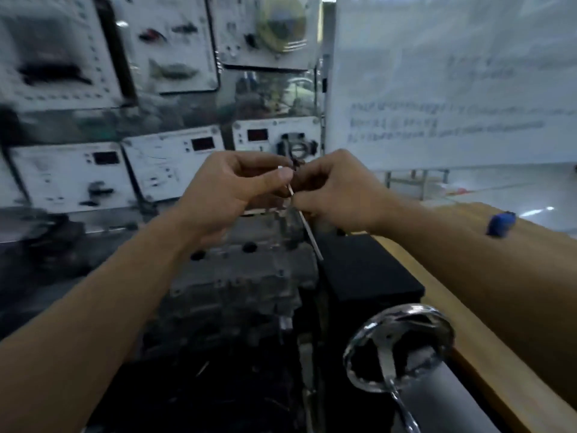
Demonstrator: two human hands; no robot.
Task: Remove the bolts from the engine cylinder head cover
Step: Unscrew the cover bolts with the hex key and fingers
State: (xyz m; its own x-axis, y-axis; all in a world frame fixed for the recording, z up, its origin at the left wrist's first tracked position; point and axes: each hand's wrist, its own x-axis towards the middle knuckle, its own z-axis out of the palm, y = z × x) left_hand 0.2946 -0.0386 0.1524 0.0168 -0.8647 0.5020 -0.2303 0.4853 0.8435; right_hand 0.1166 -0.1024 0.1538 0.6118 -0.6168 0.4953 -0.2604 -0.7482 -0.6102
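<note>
1. nearest the lens, a chrome handwheel (387, 351) sits at the lower right, by the near left edge of a wooden bench top (468, 276). both bare forearms reach forward past it.
2. the cylinder head cover (243, 273), grey cast metal, lies below the raised hands. it is just left of a black block (368, 270) that stands along the bench top's left edge. its bolts are too blurred to pick out, though dark round wells show near its far edge.
3. the left hand (231, 185) has thumb and forefinger pressed together, pinching the upper end of a slim metal rod (309, 232).
4. the right hand (337, 189) has its fingers curled closed round the same rod, just below that pinch. the rod's lower end slants free toward the cover's far right corner, and i cannot tell if it touches.
5. i cannot tell whether the rod is a long bolt or a tool shank. a small dark piece between the fingertips is blurred.
6. the step in hand looks like readying the rod above the cover.
7. to do it well, hold it at both points and line it straight with the bolt axis. seat it fully before turning, and keep loose parts away from the open wells.
</note>
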